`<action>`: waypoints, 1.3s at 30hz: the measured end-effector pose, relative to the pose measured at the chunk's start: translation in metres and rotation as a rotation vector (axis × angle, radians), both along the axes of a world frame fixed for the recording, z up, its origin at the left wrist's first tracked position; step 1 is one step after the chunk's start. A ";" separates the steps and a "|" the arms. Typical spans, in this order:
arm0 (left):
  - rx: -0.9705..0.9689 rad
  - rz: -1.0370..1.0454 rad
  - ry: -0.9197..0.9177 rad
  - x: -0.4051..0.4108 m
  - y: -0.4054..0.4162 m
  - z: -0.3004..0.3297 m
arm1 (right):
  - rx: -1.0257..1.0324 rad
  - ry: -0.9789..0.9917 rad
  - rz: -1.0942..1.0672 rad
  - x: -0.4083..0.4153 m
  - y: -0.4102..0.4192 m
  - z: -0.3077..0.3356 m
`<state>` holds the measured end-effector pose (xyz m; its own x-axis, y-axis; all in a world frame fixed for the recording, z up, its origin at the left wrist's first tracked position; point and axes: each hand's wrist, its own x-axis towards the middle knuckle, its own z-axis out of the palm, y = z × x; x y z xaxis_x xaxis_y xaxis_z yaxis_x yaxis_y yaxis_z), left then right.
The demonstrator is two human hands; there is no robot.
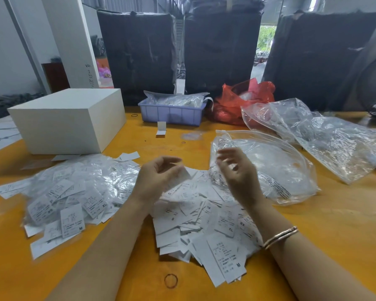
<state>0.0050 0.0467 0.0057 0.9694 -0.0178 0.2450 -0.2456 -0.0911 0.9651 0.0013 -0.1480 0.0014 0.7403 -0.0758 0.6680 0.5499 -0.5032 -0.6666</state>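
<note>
Above the label pile (204, 216), left hand (159, 177) fingers pinch a label (183, 173); right hand (237, 170) fingers spread, clear bag (280, 166) behind.

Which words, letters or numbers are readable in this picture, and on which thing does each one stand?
"M": front label of the middle pile.
"XL": left-pile label.
"XS": second left-pile label.
"S": mid-pile label.
Fine print on all the labels and the handwriting on the white pillar: too blurred to read.
</note>
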 end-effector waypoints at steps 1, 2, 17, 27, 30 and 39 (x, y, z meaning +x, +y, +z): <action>0.012 0.078 -0.017 0.002 0.004 0.001 | 0.001 -0.080 -0.141 0.003 -0.009 0.003; 0.052 0.164 -0.044 0.004 0.007 0.002 | -0.018 -0.131 -0.280 0.005 -0.020 0.004; 1.103 0.652 -0.088 0.011 0.031 -0.013 | -0.656 0.492 -0.728 0.031 -0.073 -0.019; 0.657 0.274 -0.396 0.004 -0.001 -0.014 | -0.179 0.230 -0.678 0.025 -0.075 -0.019; 0.502 0.163 -0.328 0.002 -0.006 -0.013 | -0.105 -0.018 -0.536 0.016 -0.062 -0.009; 0.247 -0.165 -0.015 0.002 -0.007 -0.010 | -0.184 0.095 0.292 -0.007 0.009 -0.008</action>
